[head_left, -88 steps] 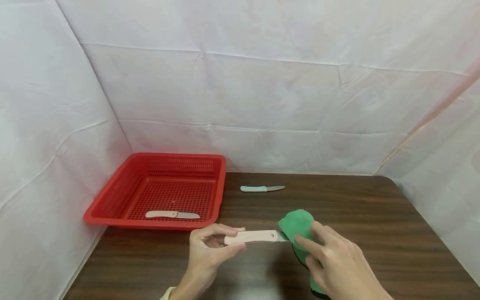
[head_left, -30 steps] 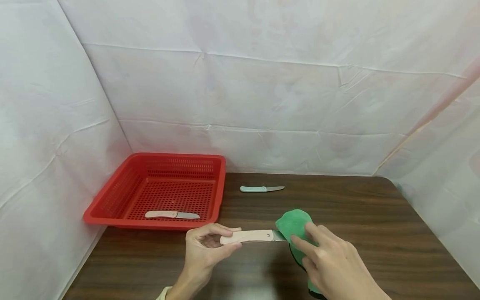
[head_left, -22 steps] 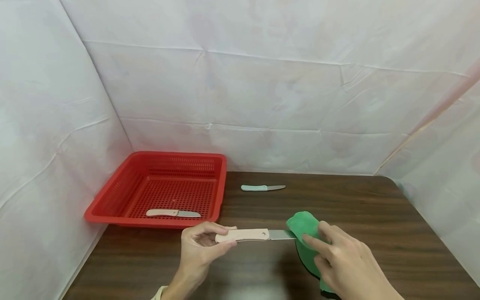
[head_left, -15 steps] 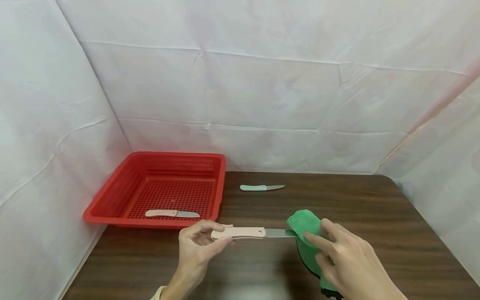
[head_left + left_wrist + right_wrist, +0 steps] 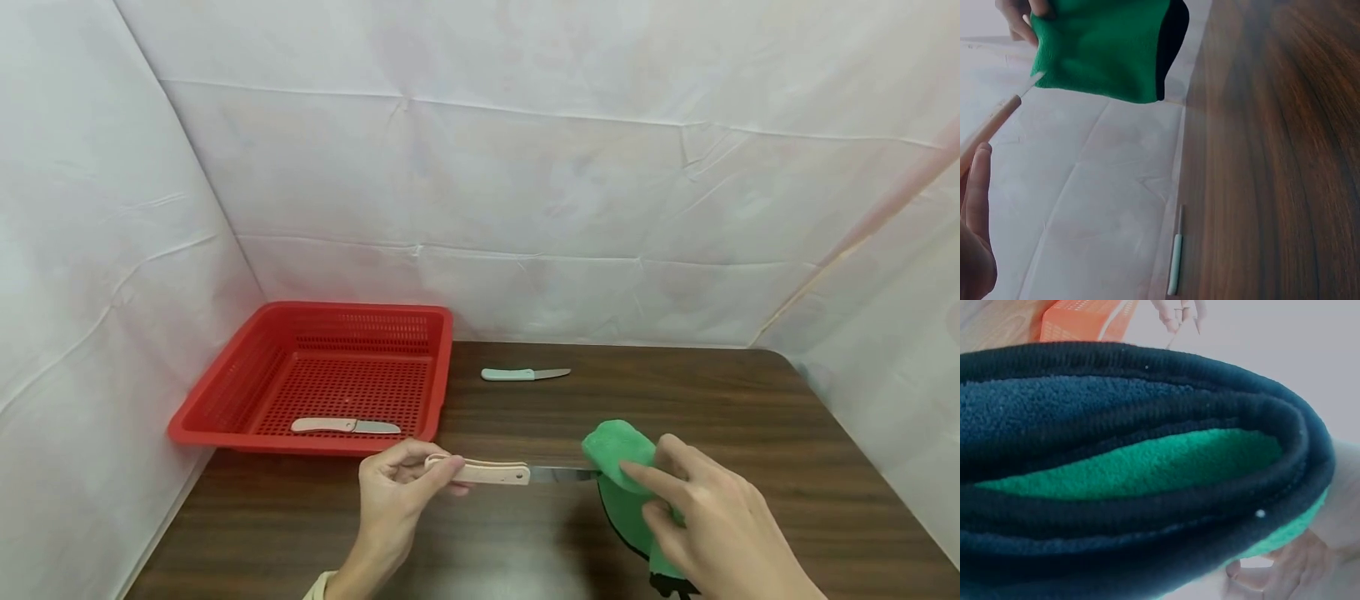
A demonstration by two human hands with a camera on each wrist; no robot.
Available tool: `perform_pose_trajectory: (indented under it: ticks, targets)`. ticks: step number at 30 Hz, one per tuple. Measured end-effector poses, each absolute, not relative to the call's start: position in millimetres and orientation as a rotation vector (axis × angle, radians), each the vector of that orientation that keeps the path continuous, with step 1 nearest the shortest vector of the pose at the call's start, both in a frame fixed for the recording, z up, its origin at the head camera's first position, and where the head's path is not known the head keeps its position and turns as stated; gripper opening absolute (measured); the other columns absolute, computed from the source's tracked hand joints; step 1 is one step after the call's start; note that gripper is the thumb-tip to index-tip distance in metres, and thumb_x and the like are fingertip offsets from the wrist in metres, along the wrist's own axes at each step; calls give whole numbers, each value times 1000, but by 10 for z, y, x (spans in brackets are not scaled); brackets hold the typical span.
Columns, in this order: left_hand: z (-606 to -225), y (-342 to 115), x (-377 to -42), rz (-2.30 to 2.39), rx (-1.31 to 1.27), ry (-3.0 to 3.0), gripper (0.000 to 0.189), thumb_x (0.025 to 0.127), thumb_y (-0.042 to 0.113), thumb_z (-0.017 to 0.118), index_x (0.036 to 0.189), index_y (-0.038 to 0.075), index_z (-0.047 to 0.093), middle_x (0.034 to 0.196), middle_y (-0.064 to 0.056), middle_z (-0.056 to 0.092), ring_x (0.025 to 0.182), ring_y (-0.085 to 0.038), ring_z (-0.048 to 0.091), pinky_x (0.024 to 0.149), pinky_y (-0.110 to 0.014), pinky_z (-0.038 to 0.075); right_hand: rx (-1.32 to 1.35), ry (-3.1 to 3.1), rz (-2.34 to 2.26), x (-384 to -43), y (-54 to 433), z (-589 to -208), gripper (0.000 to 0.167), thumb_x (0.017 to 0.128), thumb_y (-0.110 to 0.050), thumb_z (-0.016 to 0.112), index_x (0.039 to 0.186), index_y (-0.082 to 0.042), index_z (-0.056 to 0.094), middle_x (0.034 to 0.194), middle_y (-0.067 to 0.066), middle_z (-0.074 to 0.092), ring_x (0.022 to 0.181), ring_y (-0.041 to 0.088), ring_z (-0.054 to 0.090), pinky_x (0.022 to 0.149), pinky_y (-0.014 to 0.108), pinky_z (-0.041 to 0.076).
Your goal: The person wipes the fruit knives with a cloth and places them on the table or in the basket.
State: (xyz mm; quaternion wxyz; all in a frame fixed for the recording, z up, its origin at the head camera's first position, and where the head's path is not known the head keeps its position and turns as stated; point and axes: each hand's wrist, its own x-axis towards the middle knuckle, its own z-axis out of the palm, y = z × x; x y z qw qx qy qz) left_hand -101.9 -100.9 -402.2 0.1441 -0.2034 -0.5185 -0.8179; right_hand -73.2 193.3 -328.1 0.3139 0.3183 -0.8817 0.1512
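My left hand (image 5: 386,504) pinches the pale wood-coloured handle of an opened folding knife (image 5: 491,474), with its blade pointing right. My right hand (image 5: 712,521) holds a green cloth (image 5: 617,450) with a dark edge between fingers and thumb. The cloth meets the blade at its tip end, so the very tip is hidden; most of the blade shows bare. In the left wrist view the cloth (image 5: 1104,50) hangs in front of the knife's end. Close up in the right wrist view, the folded cloth (image 5: 1147,462) shows a dark blue side.
A red perforated basket (image 5: 191,421) stands at the left, with a similar pale-handled knife (image 5: 324,425) lying in it. Behind the hands, a knife with a pale mint handle (image 5: 507,375) lies on the dark wooden table (image 5: 675,383). White sheeting (image 5: 525,183) encloses the back and sides.
The cloth has slid right along the blade with my right hand, baring more of it. My left hand has shifted slightly left, and the knife has rolled a little in its fingers.
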Motion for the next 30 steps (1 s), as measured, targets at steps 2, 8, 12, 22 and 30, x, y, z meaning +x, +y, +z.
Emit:
perform_pose_trajectory:
  ticks: [2, 8, 12, 22, 30]
  targets:
    - [-4026, -1007, -1019, -2355, -583, -1497, 8, 79, -20, 62, 86, -20, 58, 78, -18, 70, 59, -31, 68, 50, -52, 52, 837, -2324, 411, -730, 1948, -3279, 37, 79, -15, 40, 89, -10, 76, 81, -11, 42, 61, -3, 32, 47, 8, 21]
    - [-4025, -1028, -1021, -2364, -582, -1561, 12, 82, -17, 61, 92, -23, 60, 86, -25, 68, 59, -39, 66, 52, -52, 52, 831, -2320, 435, -728, 1990, -3291, 30, 69, -8, 53, 90, -10, 75, 83, -10, 44, 61, -3, 33, 47, 7, 22]
    - [-4034, -1067, -1021, -2438, -650, -1596, 16, 80, -17, 63, 94, -24, 59, 97, -28, 66, 67, -38, 68, 59, -52, 53, 818, -2315, 441, -727, 2008, -3308, 31, 74, -13, 49, 90, -10, 75, 83, -11, 45, 60, -4, 34, 47, 7, 23]
    - [-4041, -1087, -1042, -2363, -698, -1740, 24, 70, -12, 76, 91, -16, 65, 98, -28, 66, 88, -25, 66, 66, -28, 56, 735, -2299, 443, -728, 2008, -3243, 41, 86, -25, 37, 90, -11, 75, 80, -13, 43, 57, -5, 29, 46, 8, 20]
    - [-3986, -1065, -1059, -2344, -721, -1756, 23, 68, -12, 78, 89, -15, 67, 94, -28, 66, 87, -26, 66, 62, -24, 55, 674, -2322, 452, -722, 1971, -3125, 35, 60, -1, 60, 91, -9, 75, 82, -12, 46, 55, -6, 29, 45, 10, 22]
